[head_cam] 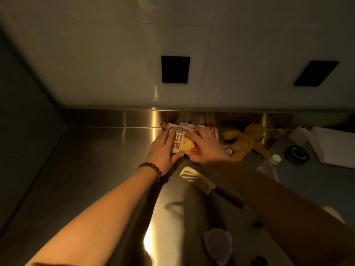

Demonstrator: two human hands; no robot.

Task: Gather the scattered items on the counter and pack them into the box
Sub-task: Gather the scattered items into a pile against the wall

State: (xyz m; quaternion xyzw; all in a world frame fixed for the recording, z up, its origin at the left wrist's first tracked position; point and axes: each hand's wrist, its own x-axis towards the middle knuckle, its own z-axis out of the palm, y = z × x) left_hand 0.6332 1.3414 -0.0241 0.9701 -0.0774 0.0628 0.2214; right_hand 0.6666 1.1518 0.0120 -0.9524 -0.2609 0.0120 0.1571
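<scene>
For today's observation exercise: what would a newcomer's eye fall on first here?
Both hands, left hand and right hand, press on a printed snack packet at the back of the steel counter. A comb lies just nearer, and a plush toy lies to the right.

Steel bench (80, 169) w/ raised back lip; pale panelled wall (96, 54) behind, two black rectangular plates (175, 69) on it. Dim, warm light; glare streak near centre.

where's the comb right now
The comb lies flat on the steel counter near the middle of the head view, just in front of both hands and beside the right forearm, its dark handle pointing toward the lower right.
</scene>
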